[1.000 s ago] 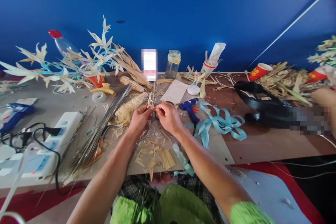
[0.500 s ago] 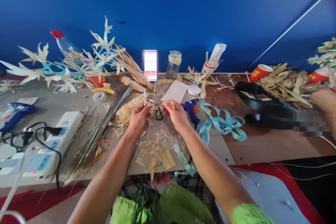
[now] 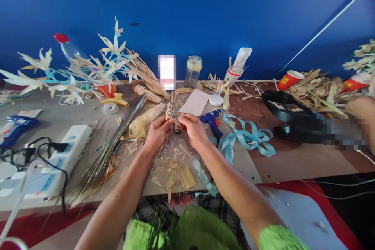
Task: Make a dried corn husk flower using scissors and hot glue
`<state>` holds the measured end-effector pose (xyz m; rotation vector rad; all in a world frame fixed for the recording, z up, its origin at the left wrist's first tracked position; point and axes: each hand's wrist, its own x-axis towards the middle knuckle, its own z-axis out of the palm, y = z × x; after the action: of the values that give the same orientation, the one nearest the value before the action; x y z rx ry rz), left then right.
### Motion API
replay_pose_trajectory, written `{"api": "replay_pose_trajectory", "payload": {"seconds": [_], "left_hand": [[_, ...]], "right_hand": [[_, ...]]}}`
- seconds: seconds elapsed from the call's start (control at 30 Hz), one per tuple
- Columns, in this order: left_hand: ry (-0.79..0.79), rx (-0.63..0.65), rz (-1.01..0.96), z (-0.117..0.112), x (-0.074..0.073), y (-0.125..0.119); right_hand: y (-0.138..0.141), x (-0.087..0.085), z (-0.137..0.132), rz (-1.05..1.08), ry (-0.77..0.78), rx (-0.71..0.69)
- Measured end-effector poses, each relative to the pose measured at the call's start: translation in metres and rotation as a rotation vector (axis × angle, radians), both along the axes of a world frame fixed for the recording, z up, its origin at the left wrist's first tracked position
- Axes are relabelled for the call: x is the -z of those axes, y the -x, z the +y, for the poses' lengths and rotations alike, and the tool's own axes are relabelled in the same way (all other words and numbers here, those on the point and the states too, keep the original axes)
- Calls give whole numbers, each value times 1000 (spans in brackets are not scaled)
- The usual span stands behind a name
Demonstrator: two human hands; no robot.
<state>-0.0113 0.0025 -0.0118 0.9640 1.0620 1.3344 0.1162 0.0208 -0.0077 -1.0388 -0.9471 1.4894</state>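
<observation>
Your left hand (image 3: 158, 129)'s pinching a husk piece (image 3: 168, 110); your right hand (image 3: 192, 128)'s pinched too, contents unclear. Scissors (image 3: 176, 132) half-hidden between them, glue gun (image 3: 210, 119) right beside your right.

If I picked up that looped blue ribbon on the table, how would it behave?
The ribbon would probably hang floppy, since it lies in loose, bending loops. It looks thin and flat, so likely light. Its loops overlap, so lifting one may drag others.

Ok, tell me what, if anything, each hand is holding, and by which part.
The left hand pinches a small pale husk piece by its lower end. Whether the right hand grips anything is too small to tell.
</observation>
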Motion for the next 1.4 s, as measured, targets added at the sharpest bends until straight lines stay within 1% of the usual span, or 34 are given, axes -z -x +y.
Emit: {"api": "replay_pose_trajectory", "payload": {"seconds": [0.13,0.2,0.27,0.37,0.4,0.43,0.57,0.63,0.77,0.97,1.03,1.13,1.2,1.3,1.4], "left_hand": [[28,-57,-79,0,-2,0],[36,-72,-101,1,-4,0],[32,-72,-105,1,-4,0],[6,-62,-84,2,-1,1],[0,-57,-69,2,0,2],[-2,-54,-53,2,2,2],[-2,-55,-61,2,2,2],[8,-61,-85,2,1,2],[17,-84,-15,1,-2,2],[15,-83,114,1,-2,-1],[5,-77,141,1,-2,-1],[-5,-82,155,0,-2,-1],[-10,-73,160,-1,-3,-2],[-4,-49,74,-4,-7,-4],[21,-17,-127,-6,-11,-7]], "right_hand": [[-5,0,5,53,63,106],[-7,-2,5,92,100,117],[-8,-4,4,136,144,46],[-4,-8,-3,158,191,-147],[-2,-9,-4,151,198,-183],[0,-8,-6,144,195,-189],[1,-4,-5,97,118,-99],[-1,-2,-3,23,59,-71],[-6,-2,-1,-117,-21,-44],[-5,-7,-2,-83,-108,99],[-5,-6,-2,-69,-130,88],[-3,-3,-2,-79,-137,37],[-3,-2,-2,-94,-141,43],[-4,-2,-1,-106,-131,94],[-7,-2,2,-101,-107,140]]}}
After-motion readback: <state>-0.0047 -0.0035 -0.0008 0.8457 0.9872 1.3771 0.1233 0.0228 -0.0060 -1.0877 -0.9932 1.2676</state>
